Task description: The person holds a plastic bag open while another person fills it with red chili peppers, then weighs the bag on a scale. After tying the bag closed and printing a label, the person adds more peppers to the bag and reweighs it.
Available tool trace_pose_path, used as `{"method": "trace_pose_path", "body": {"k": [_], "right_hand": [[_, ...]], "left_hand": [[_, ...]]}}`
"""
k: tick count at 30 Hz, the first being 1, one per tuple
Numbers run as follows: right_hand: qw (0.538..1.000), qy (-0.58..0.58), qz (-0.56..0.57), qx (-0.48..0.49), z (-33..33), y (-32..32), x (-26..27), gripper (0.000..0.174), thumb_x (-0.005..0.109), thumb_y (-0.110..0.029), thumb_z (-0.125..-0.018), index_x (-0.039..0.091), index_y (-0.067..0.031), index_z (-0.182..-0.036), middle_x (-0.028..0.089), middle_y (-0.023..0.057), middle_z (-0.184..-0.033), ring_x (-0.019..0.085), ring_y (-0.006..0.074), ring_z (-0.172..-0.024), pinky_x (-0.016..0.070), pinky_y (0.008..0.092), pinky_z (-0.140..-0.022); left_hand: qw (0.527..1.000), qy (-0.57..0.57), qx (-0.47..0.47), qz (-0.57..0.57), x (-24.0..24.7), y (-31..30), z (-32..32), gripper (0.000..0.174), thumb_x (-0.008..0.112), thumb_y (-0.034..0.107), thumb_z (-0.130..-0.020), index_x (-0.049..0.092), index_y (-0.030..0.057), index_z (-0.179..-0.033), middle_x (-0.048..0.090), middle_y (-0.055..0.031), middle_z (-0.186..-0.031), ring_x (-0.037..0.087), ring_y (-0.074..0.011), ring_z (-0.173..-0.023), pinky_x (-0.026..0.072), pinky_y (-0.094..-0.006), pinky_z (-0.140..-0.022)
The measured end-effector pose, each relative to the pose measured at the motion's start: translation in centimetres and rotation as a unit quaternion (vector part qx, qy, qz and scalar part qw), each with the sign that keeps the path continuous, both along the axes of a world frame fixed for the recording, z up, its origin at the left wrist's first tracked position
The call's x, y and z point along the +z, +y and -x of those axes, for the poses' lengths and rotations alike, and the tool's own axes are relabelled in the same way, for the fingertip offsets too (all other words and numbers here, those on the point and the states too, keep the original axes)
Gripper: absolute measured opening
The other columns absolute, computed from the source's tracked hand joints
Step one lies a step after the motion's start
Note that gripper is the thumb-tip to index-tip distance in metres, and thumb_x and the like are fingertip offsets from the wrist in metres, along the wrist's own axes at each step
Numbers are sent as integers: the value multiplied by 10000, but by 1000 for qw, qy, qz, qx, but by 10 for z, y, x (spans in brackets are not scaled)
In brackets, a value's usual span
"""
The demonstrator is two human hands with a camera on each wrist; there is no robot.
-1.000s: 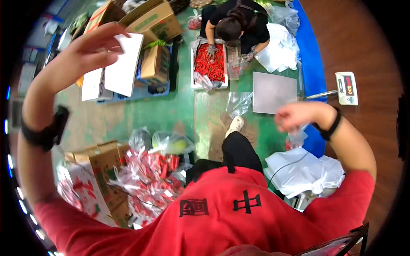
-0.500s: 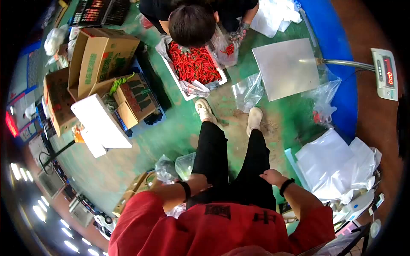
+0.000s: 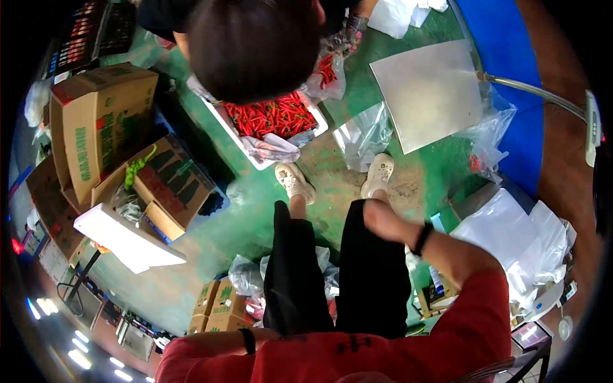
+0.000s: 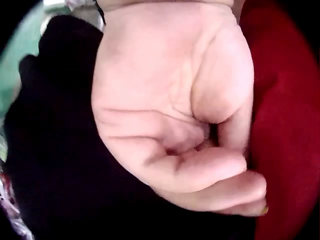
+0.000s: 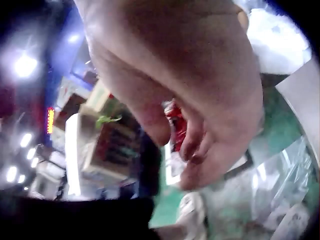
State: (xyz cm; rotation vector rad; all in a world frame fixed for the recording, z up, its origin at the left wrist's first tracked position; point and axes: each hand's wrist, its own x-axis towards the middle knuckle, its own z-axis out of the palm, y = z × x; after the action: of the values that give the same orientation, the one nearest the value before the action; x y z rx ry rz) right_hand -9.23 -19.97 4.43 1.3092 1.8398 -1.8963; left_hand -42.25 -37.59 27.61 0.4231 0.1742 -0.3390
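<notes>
My left hand (image 4: 170,90) lies low against the black trousers (image 4: 75,125) beside the red shirt (image 4: 290,125), its fingers loosely curled and holding nothing. In the head view it is mostly hidden by the shirt. My right hand (image 3: 383,220) is over the right knee; in the right wrist view its fingers bend loosely with a gap to the thumb and nothing between. In front of my feet stands a white box (image 3: 227,131) of red chillies (image 3: 274,118). Another person (image 3: 252,51) leans over it, beside a clear bag with chillies (image 3: 327,73).
A scale platform (image 3: 428,89) stands right of the chillies, its display (image 3: 592,127) on a bent pole. A clear plastic bag (image 3: 367,137) lies on the green floor. Cardboard boxes (image 3: 112,131) and a white foam lid (image 3: 128,236) are at left; white plastic sheets (image 3: 498,236) at right.
Both hands have come down from raised positions to the legs. The view has dropped and shifted closer to the chillies, and the knees now bend forward. The other person's head appears larger.
</notes>
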Motion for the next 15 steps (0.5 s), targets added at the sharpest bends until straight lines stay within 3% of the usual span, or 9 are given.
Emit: {"method": "trace_pose_path", "body": {"k": [1, 2, 4, 6, 12, 13, 14, 15], "right_hand": [[990, -69, -51, -116, 16, 46, -18, 112, 478, -129, -756, 470, -18, -740, 526, 180, -712, 513, 324, -675, 382, 425, -579], [991, -49, -41, -114, 15, 73, -78, 174, 508, -164, -767, 454, -19, -846, 538, 192, -838, 523, 317, -785, 403, 421, -645], [962, -98, -154, -205, 35, 140, -86, 385, 599, -270, -737, 436, -9, -968, 535, 181, -923, 520, 334, -863, 422, 394, -747], [935, -87, -223, -263, 44, 170, -130, 522, 635, -321, -705, 422, 13, -1044, 504, 207, -1003, 493, 337, -933, 403, 383, -797], [909, -62, -269, -311, 63, 225, -177, 800, 695, -404, -623, 340, 62, -1169, 428, 265, -1112, 432, 364, -1034, 365, 377, -872], [908, -57, -284, -304, 68, 233, -183, 842, 704, -422, -603, 330, 65, -1179, 417, 271, -1128, 421, 370, -1048, 358, 381, -883], [905, -56, -310, -287, 73, 240, -189, 883, 713, -440, -580, 321, 77, -1180, 410, 271, -1139, 415, 370, -1056, 355, 379, -885], [889, -59, -355, -282, 83, 249, -195, 848, 710, -411, -588, 331, 67, -1177, 425, 266, -1127, 431, 364, -1042, 362, 383, -875]], "left_hand": [[1000, 0, 4, 7, -14, 3, -13, 187, 490, 180, -762, 571, 12, -770, 585, -93, -788, 546, -244, -732, 440, -362, -629], [1000, 0, 8, 13, -28, 5, -27, 189, 490, 182, -765, 568, 10, -771, 585, -89, -786, 544, -241, -728, 439, -361, -629], [999, -10, 12, 30, -52, 7, -45, 193, 489, 186, -770, 564, 8, -772, 584, -82, -782, 540, -234, -721, 436, -358, -629], [997, -26, 17, 65, -68, 12, -58, 198, 488, 190, -776, 559, 5, -773, 583, -74, -778, 536, -226, -714, 434, -355, -628], [993, -69, 37, 94, -147, 48, -117, 214, 485, 201, -792, 545, -3, -776, 580, -53, -767, 524, -205, -693, 426, -347, -627], [997, -33, 51, 49, -177, 60, -128, 217, 484, 203, -795, 542, -5, -776, 580, -49, -765, 522, -201, -689, 424, -345, -627], [986, 44, 107, -119, -221, 80, -129, 144, 480, 158, -809, 527, 23, -821, 545, -25, -761, 493, -149, -686, 411, -293, -618], [941, 119, 159, -275, -265, 107, -128, 84, 477, 114, -822, 513, 51, -866, 510, -1, -756, 463, -98, -682, 398, -240, -609]]}}
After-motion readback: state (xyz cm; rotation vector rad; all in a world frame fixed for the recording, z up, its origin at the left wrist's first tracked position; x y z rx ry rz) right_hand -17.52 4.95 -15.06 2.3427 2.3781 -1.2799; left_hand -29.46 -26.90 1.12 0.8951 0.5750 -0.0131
